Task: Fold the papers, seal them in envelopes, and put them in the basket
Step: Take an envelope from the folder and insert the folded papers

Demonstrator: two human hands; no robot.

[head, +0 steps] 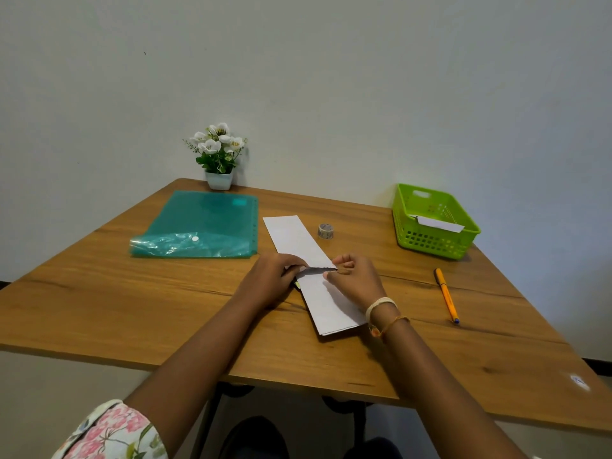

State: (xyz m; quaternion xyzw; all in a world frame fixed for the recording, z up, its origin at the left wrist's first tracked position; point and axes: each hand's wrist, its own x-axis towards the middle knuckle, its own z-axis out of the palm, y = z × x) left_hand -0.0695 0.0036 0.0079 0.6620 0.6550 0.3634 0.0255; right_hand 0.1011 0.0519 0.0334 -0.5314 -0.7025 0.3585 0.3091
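Both hands, left hand (270, 276) and right hand (352, 279), are pinching the long white paper envelope (326, 299) at its far opening; it's looking light and floppy, so edge grips are working best.

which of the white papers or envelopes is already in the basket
The white envelope lying inside the green basket. The other two lie on the table: one under both hands, one just beyond them.

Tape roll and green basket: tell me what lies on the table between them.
Nothing: the head view shows only bare wooden table between the tape roll and the green basket. The orange pen lies nearer the person, outside that stretch.
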